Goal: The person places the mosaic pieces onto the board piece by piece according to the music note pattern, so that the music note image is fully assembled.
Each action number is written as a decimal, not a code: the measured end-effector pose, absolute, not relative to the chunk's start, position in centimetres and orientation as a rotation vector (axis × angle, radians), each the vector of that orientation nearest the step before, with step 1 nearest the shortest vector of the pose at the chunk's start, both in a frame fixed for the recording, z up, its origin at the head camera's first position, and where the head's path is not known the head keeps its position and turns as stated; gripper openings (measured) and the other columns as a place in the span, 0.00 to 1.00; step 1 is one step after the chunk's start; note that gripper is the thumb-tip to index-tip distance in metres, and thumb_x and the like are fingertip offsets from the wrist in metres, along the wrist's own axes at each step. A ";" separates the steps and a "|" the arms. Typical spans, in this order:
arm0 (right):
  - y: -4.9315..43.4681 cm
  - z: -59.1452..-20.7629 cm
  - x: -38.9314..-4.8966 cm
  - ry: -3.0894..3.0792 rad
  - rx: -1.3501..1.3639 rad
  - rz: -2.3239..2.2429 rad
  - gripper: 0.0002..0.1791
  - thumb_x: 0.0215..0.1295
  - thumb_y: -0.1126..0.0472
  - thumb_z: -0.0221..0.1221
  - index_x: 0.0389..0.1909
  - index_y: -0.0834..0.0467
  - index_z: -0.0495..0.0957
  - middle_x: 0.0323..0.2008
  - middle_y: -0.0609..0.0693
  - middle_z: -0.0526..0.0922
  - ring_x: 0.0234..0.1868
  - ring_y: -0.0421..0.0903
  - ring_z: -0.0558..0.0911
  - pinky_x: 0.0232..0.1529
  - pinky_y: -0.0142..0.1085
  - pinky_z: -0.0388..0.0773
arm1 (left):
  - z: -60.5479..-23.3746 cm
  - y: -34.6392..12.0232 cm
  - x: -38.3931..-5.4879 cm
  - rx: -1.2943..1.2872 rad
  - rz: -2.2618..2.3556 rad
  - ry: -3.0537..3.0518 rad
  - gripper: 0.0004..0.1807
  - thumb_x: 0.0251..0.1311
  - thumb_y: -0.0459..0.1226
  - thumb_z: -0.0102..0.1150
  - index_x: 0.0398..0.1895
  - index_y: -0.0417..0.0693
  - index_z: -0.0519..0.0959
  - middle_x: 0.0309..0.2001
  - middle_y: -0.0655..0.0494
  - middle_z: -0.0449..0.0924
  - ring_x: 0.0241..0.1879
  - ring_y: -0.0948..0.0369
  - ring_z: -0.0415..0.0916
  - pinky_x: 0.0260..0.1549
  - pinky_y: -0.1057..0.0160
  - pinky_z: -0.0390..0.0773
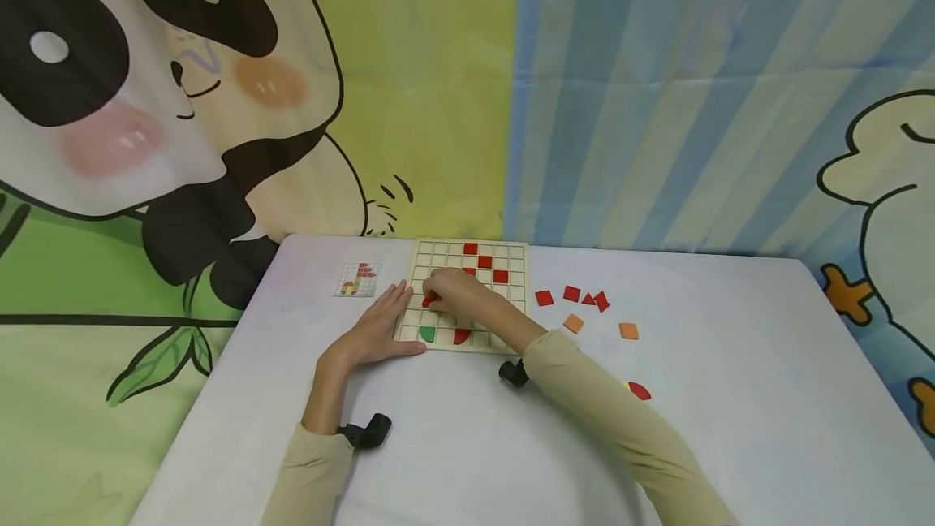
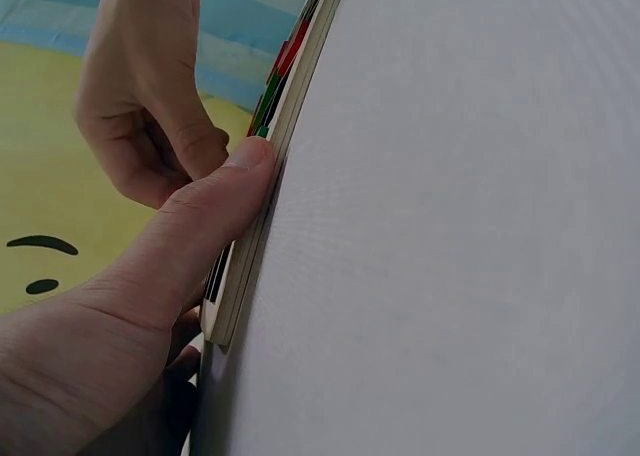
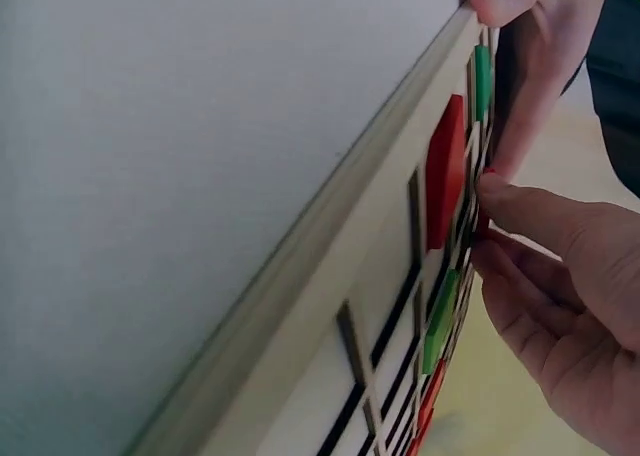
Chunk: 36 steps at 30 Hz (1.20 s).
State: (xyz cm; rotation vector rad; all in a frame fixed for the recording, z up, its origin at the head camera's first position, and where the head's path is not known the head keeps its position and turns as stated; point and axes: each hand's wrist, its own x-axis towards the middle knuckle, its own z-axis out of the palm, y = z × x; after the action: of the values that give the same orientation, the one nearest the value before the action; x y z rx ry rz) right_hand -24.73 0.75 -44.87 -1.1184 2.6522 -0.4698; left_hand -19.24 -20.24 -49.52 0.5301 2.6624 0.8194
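A wooden grid board (image 1: 438,248) lies on the white table. My left hand (image 1: 376,327) rests along its left side, fingers stretched out at the edge and thumb (image 2: 235,176) on the near rim. Reaching across the board, my right hand (image 1: 460,295) pinches a small red piece (image 1: 428,299) over the left-hand cells; most of that piece is hidden by the fingers. Several red squares (image 1: 500,276) sit in the far part of the grid. In the near row are a green quarter-circle (image 1: 427,334) and a red quarter-circle (image 1: 461,336). The right wrist view also shows a green piece (image 3: 440,321).
Left of the board lies a small pattern card (image 1: 358,279). To the right are loose red squares (image 1: 544,298), a red triangle (image 1: 588,299) and orange squares (image 1: 629,331). A red curved piece (image 1: 639,390) shows beside my right sleeve. A printed cloth backdrop (image 1: 584,104) stands behind the table.
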 end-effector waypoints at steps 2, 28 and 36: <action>0.6 -45.0 -24.8 2.656 -1.107 -0.460 0.06 0.70 0.60 0.66 0.41 0.60 0.86 0.40 0.52 0.84 0.39 0.44 0.79 0.44 0.34 0.79 | -49.5 -20.2 -19.2 0.526 0.826 2.666 0.62 0.58 0.59 0.72 0.84 0.41 0.47 0.85 0.45 0.38 0.84 0.44 0.33 0.79 0.37 0.45; 9.4 -42.0 -16.5 2.638 -1.190 -0.634 0.20 0.72 0.56 0.64 0.62 0.58 0.82 0.58 0.52 0.85 0.60 0.50 0.83 0.60 0.44 0.82 | -49.6 -19.7 -19.2 0.518 0.794 2.666 0.63 0.57 0.60 0.72 0.84 0.41 0.46 0.85 0.44 0.38 0.84 0.43 0.33 0.79 0.36 0.46; 17.1 -40.6 -14.6 2.842 -1.115 -0.826 0.18 0.69 0.61 0.67 0.58 0.60 0.83 0.51 0.52 0.88 0.52 0.49 0.87 0.49 0.41 0.86 | -49.4 -20.0 -19.3 0.518 0.791 2.688 0.63 0.57 0.57 0.73 0.83 0.38 0.47 0.85 0.41 0.39 0.84 0.41 0.35 0.78 0.36 0.46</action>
State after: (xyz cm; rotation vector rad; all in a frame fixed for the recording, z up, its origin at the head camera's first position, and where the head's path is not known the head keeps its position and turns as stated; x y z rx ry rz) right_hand -14.62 17.13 -40.60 -1.1150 2.8424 -0.8263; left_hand -19.33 -20.01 -49.44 0.5180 2.6881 0.7907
